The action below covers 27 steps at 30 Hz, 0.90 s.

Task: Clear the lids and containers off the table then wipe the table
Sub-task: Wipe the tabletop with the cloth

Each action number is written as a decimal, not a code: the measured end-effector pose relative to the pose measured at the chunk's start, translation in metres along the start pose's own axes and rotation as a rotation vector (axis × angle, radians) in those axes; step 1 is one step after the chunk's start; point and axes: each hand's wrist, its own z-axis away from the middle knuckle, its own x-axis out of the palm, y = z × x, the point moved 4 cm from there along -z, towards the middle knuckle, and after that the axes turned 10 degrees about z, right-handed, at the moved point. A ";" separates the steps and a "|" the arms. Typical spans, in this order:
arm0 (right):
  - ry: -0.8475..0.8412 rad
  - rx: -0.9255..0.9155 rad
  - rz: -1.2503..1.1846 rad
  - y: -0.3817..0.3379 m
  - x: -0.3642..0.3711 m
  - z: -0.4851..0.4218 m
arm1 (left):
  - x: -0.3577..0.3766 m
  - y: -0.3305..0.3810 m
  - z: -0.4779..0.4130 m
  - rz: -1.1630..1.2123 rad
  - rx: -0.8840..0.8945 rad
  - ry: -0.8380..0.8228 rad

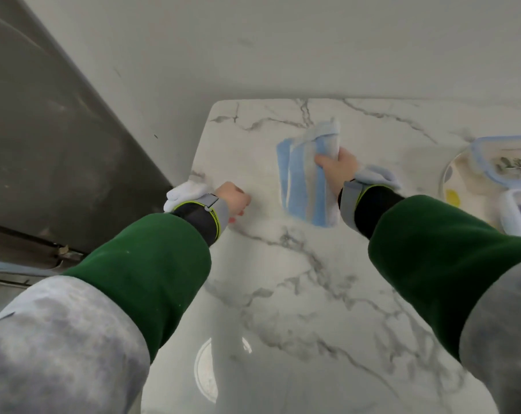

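Stage: wiping under way, clearing seemingly not finished
- Cloth (301, 177): blue and white, folded, centre of frame, laid on the marble table (283, 264), grasped at its right side by the right hand (338, 167)
- Left hand (233, 198): clenched, nothing held, left of centre
- Blue-rimmed lid (480, 153) and container (519, 213): right edge, blurred, possibly left on the table

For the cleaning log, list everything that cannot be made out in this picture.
1. Head view: the containers at the right are cut off by the frame edge; their contents are blurred.
2. The left hand has its fingers curled under; the hand's back hides whether it holds anything.
3. The right hand grips the cloth, which hides the table beneath it.
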 end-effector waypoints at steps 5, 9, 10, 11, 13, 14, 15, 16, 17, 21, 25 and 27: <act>0.132 -0.257 0.266 -0.049 0.009 -0.032 | -0.038 0.016 -0.035 -0.060 0.064 0.129; -0.250 -0.356 0.520 -0.041 0.074 -0.034 | -0.064 0.023 -0.071 -0.080 0.088 0.218; -0.354 -0.327 0.553 -0.032 0.090 -0.033 | -0.069 0.023 -0.079 -0.087 0.092 0.234; -0.397 -0.297 0.574 -0.024 0.102 -0.035 | -0.073 0.023 -0.088 -0.101 0.093 0.245; -0.305 -0.319 0.627 -0.017 0.110 -0.051 | -0.083 0.022 -0.108 -0.143 0.089 0.262; -0.232 -0.349 0.698 -0.014 0.108 -0.060 | -0.087 0.023 -0.116 -0.165 0.092 0.275; -0.176 -0.370 0.800 -0.009 0.104 -0.069 | -0.091 0.024 -0.124 -0.191 0.094 0.288; -0.144 -0.373 0.916 -0.004 0.101 -0.076 | -0.095 0.026 -0.131 -0.218 0.091 0.297; -0.143 -0.362 1.014 0.003 0.099 -0.081 | -0.097 0.027 -0.138 -0.241 0.082 0.300; -0.262 -0.340 1.170 0.023 0.114 -0.085 | -0.098 0.031 -0.164 -0.269 0.070 0.325; -0.208 -0.388 1.200 0.017 0.142 -0.088 | -0.094 0.032 -0.181 -0.317 0.066 0.324; -0.168 -0.396 1.191 0.012 0.154 -0.101 | -0.095 0.033 -0.191 -0.311 0.047 0.351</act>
